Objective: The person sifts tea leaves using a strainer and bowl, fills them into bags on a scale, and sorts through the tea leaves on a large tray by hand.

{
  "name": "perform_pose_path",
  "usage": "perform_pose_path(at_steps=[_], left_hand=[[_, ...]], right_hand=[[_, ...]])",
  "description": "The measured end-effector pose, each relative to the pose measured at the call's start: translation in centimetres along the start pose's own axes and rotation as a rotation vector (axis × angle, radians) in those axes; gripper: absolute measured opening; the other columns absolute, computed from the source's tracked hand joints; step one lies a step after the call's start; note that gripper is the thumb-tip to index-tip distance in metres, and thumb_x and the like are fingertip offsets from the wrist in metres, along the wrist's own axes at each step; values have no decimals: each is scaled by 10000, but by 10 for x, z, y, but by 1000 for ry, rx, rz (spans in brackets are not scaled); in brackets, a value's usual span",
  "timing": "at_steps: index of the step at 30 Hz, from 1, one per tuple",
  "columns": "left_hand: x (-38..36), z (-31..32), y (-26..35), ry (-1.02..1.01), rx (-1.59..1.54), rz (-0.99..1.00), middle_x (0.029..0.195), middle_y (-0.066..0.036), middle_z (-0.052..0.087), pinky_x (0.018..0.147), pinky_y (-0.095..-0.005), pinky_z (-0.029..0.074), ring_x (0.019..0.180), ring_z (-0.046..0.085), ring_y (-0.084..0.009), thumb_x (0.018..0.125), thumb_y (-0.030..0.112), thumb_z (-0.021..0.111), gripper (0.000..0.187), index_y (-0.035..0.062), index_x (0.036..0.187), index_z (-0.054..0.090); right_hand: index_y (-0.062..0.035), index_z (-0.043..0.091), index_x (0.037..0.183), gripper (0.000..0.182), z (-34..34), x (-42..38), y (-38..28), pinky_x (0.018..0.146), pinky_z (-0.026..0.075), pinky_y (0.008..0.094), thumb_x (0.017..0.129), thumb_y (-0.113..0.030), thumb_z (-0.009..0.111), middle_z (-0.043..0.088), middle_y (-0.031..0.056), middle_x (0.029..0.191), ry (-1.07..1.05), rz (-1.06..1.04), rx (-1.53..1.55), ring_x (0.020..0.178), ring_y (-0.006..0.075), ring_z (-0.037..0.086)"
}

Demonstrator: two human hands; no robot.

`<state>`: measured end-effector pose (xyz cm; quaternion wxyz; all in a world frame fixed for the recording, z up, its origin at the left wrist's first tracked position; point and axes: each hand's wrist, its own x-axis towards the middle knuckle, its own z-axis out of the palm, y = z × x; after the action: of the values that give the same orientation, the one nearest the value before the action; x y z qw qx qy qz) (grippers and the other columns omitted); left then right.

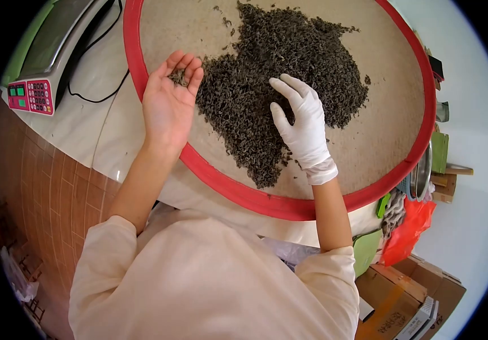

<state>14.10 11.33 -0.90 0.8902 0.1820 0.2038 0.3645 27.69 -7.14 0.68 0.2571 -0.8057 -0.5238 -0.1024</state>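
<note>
A heap of dark, curled dried leaves (278,62) lies spread on a round, beige tray with a red rim (238,198). My left hand (172,96), bare and palm up, is at the tray's left side with its fingers curled around a small clump of the leaves (179,77). In a white glove, my right hand (300,116) is over the right part of the heap, thumb and fingers apart, with nothing seen between them. Whether its fingertips touch the leaves cannot be told.
A scale (39,93) with a pink keypad stands at the upper left, a black cable beside it. Tiled floor (57,187) shows at the left. At the lower right are a red plastic bag (408,232), a green object (367,252) and cardboard boxes (391,294).
</note>
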Motion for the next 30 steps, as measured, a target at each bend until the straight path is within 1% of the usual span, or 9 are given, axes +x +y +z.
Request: perform_pose_path(at_steps=[5, 8, 15, 17, 20, 23, 26, 27, 30], left_hand=[[0, -4, -1, -9, 18, 1, 1007, -100, 490, 890, -321, 447, 951, 493, -192, 964, 189, 385, 254, -19, 1076, 477], [1, -7, -2, -5, 29, -2, 998, -93, 483, 876, -322, 447, 934, 487, -188, 964, 190, 386, 251, -17, 1074, 476], [1, -4, -1, 1, 18, -15, 987, -87, 484, 857, -317, 448, 923, 482, -182, 963, 186, 388, 246, -13, 1073, 482], [1, -4, -3, 14, 9, -21, 979, -83, 488, 851, -314, 445, 911, 484, -179, 962, 183, 390, 236, -9, 1061, 485], [4, -6, -4, -32, -34, -30, 972, -80, 493, 854, -314, 440, 901, 485, -176, 962, 182, 394, 227, -7, 1047, 486], [5, -9, -2, -17, -33, -6, 965, -77, 497, 854, -311, 435, 894, 484, -175, 961, 181, 398, 219, -3, 1042, 484], [2, -15, -1, -4, -87, -12, 958, -99, 494, 808, -312, 455, 874, 493, -191, 958, 122, 408, 161, -9, 1038, 459], [1, -15, 1, -2, -82, -6, 958, -99, 494, 808, -312, 455, 874, 493, -191, 958, 122, 408, 161, -9, 1038, 459], [1, -14, -1, 48, -42, -9, 954, -95, 491, 810, -315, 449, 867, 485, -188, 960, 123, 408, 156, -4, 1031, 462]], right_hand=[[-158, 634, 938, 212, -6, 0, -16, 637, 427, 377, 746, -77, 674, 555, 25, 832, -114, -234, 71, 760, 238, 545], [-191, 641, 940, 199, -1, -7, -21, 641, 429, 378, 766, -95, 658, 529, 30, 745, -212, -221, -125, 736, 243, 542], [-127, 669, 926, 170, -19, -13, 4, 683, 463, 398, 789, -47, 606, 581, 57, 760, -297, 178, 86, 732, 271, 560], [-102, 670, 946, 178, -16, -5, 4, 724, 476, 384, 795, -43, 598, 606, 72, 813, -64, 171, 162, 768, 269, 572], [-92, 515, 1286, 617, -6, 26, -10, 975, 395, 408, 731, -234, 744, 550, 173, 1198, -187, -31, 48, 1122, 340, 505], [-138, 328, 1426, 972, 32, 45, -15, 1033, 327, 496, 633, -479, 776, 396, 244, 1366, -297, -210, -44, 1247, 446, 380], [-172, 432, 1369, 831, 56, 49, -36, 892, 423, 458, 686, -568, 694, 470, 184, 1247, -406, -258, -149, 1089, 349, 500], [-168, 503, 1308, 722, 61, 48, -39, 794, 453, 424, 707, -525, 684, 516, 152, 1132, -370, -279, -174, 982, 302, 534], [-155, 550, 1230, 616, 56, 40, -43, 765, 469, 410, 702, -433, 705, 545, 123, 1057, -421, -215, -169, 952, 295, 546]])
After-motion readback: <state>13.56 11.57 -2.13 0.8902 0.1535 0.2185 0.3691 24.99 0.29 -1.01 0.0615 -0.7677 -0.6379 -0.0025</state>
